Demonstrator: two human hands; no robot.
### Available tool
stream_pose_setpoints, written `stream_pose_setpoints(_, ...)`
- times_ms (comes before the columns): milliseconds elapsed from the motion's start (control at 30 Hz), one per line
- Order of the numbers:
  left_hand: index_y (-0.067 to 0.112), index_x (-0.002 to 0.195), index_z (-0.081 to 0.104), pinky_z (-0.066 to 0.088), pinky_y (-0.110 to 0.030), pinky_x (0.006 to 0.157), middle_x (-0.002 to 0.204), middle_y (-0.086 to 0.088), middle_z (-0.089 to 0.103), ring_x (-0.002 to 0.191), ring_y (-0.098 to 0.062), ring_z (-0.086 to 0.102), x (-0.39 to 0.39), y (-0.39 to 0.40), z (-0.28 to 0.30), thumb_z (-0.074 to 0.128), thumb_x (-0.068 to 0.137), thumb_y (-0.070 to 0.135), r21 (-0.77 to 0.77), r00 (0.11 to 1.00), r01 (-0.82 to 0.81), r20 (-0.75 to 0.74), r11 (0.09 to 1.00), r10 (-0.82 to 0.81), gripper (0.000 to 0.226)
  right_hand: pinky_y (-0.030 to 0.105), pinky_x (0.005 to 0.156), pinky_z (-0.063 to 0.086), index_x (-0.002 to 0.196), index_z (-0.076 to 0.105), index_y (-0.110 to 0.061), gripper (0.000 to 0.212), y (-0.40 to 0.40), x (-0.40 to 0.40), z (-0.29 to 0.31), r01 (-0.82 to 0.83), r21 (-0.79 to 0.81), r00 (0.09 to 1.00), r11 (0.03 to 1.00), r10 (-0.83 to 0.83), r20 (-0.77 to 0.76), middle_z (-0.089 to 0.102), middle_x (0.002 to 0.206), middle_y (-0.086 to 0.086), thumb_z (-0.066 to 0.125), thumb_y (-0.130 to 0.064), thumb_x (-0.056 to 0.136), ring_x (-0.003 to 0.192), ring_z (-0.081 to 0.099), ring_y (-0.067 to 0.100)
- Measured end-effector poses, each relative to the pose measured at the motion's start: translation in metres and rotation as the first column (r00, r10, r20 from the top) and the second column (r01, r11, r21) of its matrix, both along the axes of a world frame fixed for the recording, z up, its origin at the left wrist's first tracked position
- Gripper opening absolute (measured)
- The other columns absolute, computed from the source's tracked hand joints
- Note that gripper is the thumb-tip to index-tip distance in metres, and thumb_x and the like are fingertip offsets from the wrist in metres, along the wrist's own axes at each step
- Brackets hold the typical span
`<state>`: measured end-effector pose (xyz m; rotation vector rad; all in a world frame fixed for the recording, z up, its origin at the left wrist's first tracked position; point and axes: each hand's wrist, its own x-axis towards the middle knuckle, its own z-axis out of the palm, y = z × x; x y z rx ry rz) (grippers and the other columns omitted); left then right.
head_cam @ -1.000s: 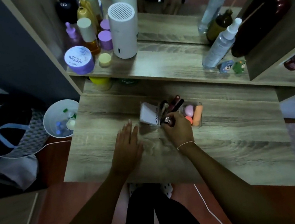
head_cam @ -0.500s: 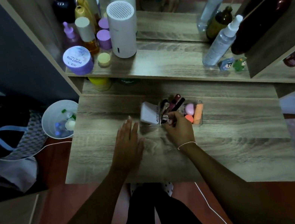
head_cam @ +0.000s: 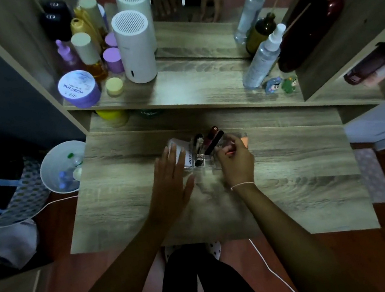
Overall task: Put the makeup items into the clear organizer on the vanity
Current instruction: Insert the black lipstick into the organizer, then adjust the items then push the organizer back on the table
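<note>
The wooden bench carries the clear organizer near its middle, just in front of the raised shelf. Both forearms reach in from the bottom edge. The left hand lies palm down, fingers spread apart and straight, their tips touching the organizer's left side over a white card or packet that stands in its left compartment. The right hand curls at the organizer's right side, a thin pale cord around its wrist; its fingers are pinched together on a small pink-red item held over the right compartment.

A second ago the left hand rested flat on the bench well short of the organizer; it has since slid forward to it. The right hand has shifted from the middle compartment to the right.

Dark pencils and tubes stand tilted in the middle compartment. The right hand covers most of the right compartment, leaving only an orange sponge showing. What the pinched item is cannot be made out, and the organizer's clear walls are hard to trace.
</note>
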<state>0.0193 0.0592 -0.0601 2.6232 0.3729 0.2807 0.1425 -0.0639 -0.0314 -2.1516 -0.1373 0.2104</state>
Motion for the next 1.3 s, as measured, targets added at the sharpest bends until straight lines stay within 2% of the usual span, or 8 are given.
stream_pose_setpoints(100,0.005,0.145,0.03,0.015,-0.05,0.116,0.153,-0.023,0.024,0.143,-0.038,0.019,0.016,-0.003,0.005,0.041,0.094,0.041,0.092,0.998,0.059,0.002,0.994,-0.059,0.063,0.033,0.077,0.052,0.119,0.059,-0.01,0.038,0.007,0.007,-0.001,0.029,0.022,0.999,0.999,-0.028,-0.032,0.063,0.073,0.003,0.07,-0.013,0.083,0.074,0.065,0.021)
stream_pose_setpoints(167,0.004,0.144,0.031,0.019,-0.054,0.114,0.152,-0.024,0.027,0.142,-0.04,0.02,0.025,-0.004,0.007,0.042,0.094,0.042,0.137,0.996,0.087,0.006,0.987,-0.089,0.064,0.035,0.078,0.053,0.119,0.059,-0.01,0.039,0.01,0.009,-0.005,0.034,0.008,0.998,0.999,-0.034,-0.053,0.061,0.072,0.0,0.07,-0.015,0.083,0.075,0.065,0.02)
stream_pose_setpoints(400,0.01,0.147,0.027,0.023,-0.058,0.114,0.156,-0.021,0.02,0.144,-0.036,0.013,0.039,-0.003,0.007,0.036,0.094,0.048,0.174,0.993,0.103,-0.081,0.979,-0.09,0.066,0.035,0.079,0.054,0.101,0.065,-0.011,0.023,0.014,0.014,-0.015,0.049,-0.09,0.997,0.995,-0.054,-0.051,0.066,0.079,0.002,0.071,-0.024,0.083,0.075,0.059,0.012)
stream_pose_setpoints(633,0.012,0.147,0.028,0.023,-0.057,0.114,0.155,-0.021,0.023,0.143,-0.037,0.019,0.039,-0.001,0.004,0.036,0.094,0.048,0.191,0.994,0.095,-0.068,0.977,-0.084,0.064,0.004,0.062,0.033,0.097,0.066,-0.014,0.015,0.012,0.009,-0.018,-0.07,-0.157,0.997,0.985,0.076,0.033,0.07,0.094,0.007,0.069,-0.021,0.085,0.072,0.053,0.003)
stream_pose_setpoints(733,0.012,0.146,0.029,0.024,-0.058,0.113,0.154,-0.023,0.025,0.143,-0.037,0.02,0.04,-0.001,0.003,0.038,0.093,0.048,0.191,0.995,0.094,-0.061,0.977,-0.084,0.065,0.018,0.069,0.049,0.096,0.065,-0.015,0.012,0.009,0.005,-0.019,-0.133,-0.16,0.988,0.978,0.144,0.06,0.068,0.098,0.009,0.069,-0.018,0.084,0.074,0.058,0.008)
stream_pose_setpoints(867,0.012,0.146,0.029,0.025,-0.059,0.112,0.153,-0.023,0.025,0.142,-0.037,0.019,0.04,-0.002,0.002,0.039,0.092,0.049,0.198,0.995,0.09,-0.065,0.976,-0.078,0.066,0.028,0.075,0.054,0.099,0.063,-0.018,0.016,0.006,-0.001,-0.021,-0.175,-0.155,0.981,0.972,0.186,0.061,0.07,0.098,0.005,0.067,-0.015,0.085,0.082,0.065,0.012)
stream_pose_setpoints(1200,0.015,0.147,0.023,0.027,-0.06,0.112,0.154,-0.022,0.025,0.142,-0.037,0.023,0.039,-0.003,0.002,0.038,0.093,0.05,0.2,0.995,0.08,-0.073,0.976,-0.067,0.067,0.024,0.07,0.048,0.094,0.065,-0.017,0.013,0.005,0.003,-0.02,-0.157,-0.147,0.981,0.977,0.172,0.094,0.053,0.084,-0.015,0.07,-0.017,0.083,0.075,0.056,0.005)
stream_pose_setpoints(1300,0.014,0.147,0.025,0.028,-0.06,0.111,0.154,-0.022,0.025,0.142,-0.037,0.024,0.038,-0.003,0.004,0.039,0.093,0.05,0.195,0.994,0.082,-0.082,0.977,-0.067,0.067,0.027,0.072,0.052,0.096,0.065,-0.018,0.013,0.005,0.004,-0.02,-0.164,-0.147,0.98,0.975,0.178,0.088,0.063,0.087,-0.007,0.069,-0.017,0.083,0.076,0.058,0.006)
